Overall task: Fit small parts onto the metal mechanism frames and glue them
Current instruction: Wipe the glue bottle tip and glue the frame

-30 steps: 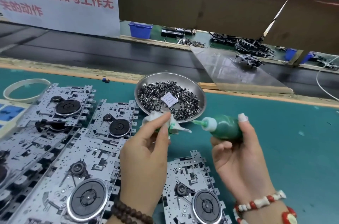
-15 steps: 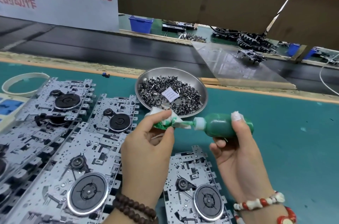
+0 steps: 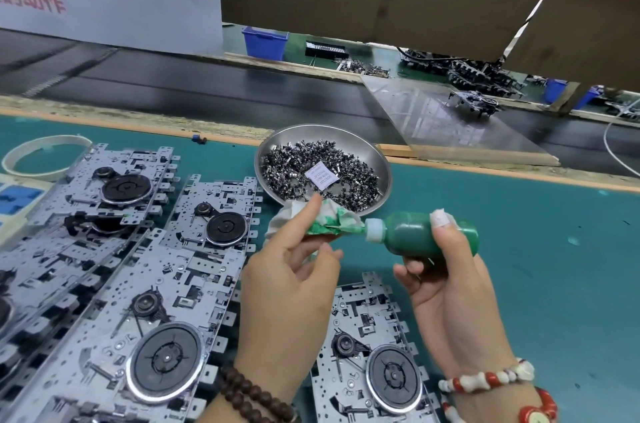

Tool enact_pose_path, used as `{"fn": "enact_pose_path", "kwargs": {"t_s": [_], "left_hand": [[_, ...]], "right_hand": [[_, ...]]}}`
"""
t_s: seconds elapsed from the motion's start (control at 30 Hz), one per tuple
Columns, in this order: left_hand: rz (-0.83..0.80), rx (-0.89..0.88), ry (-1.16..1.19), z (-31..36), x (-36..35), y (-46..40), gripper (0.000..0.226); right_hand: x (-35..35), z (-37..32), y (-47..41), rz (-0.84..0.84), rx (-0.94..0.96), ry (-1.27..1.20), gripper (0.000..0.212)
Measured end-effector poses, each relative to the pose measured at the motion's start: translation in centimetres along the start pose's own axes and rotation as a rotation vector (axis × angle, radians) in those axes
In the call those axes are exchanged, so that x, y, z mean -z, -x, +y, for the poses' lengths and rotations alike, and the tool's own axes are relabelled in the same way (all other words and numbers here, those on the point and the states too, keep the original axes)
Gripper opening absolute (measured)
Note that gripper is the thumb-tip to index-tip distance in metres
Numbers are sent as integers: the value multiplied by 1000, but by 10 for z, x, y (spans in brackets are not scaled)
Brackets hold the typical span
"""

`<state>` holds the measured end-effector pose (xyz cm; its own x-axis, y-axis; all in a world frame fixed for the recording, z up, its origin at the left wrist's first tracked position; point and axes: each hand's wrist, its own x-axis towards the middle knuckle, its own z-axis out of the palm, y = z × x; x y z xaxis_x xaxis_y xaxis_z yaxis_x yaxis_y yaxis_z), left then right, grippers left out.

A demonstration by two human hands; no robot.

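Note:
My right hand grips a small green glue bottle lying sideways, its white cap pointing left. My left hand pinches a white tissue stained green around the bottle's nozzle, which is hidden inside the tissue. Just behind them, a round steel dish holds a heap of small metal parts and a paper slip. Several metal mechanism frames with black discs lie on the green mat: one below my hands, others overlapping at the left.
A white tape ring and a blue-and-white card lie at the far left. Beyond the mat's wooden edge runs a dark conveyor belt with a clear plastic sheet. Blue bins and more mechanisms sit on the far bench.
The bottle's nozzle and the tissue have come together; a second ago they were apart. The tissue now wraps the nozzle.

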<state>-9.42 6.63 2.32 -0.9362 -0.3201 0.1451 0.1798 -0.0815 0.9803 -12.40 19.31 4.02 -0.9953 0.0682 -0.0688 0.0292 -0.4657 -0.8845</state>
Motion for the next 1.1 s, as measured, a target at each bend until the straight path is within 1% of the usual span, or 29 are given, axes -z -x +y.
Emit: {"fn": "enact_pose_path", "kwargs": {"t_s": [0.23, 0.43, 0.53, 0.73, 0.93, 1.03, 1.1], "left_hand": [[36, -8, 69, -1, -1, 0, 43], [81, 27, 120, -1, 0, -3, 34], [77, 0, 111, 1, 0, -3, 32], [82, 3, 86, 2, -3, -2, 29], [128, 10, 69, 4, -5, 0, 29], [195, 1, 87, 3, 0, -2, 27], [197, -15, 49, 3, 1, -3, 27]], "right_hand": [[0, 0, -1, 39, 9, 28, 35], [1, 1, -1, 48, 6, 71, 46], [2, 0, -1, 45, -1, 87, 48], [4, -1, 0, 67, -42, 36, 37], [9, -2, 3, 96, -31, 33, 36], [21, -11, 0, 147, 20, -38, 28], [30, -18, -3, 171, 31, -65, 19]]}}
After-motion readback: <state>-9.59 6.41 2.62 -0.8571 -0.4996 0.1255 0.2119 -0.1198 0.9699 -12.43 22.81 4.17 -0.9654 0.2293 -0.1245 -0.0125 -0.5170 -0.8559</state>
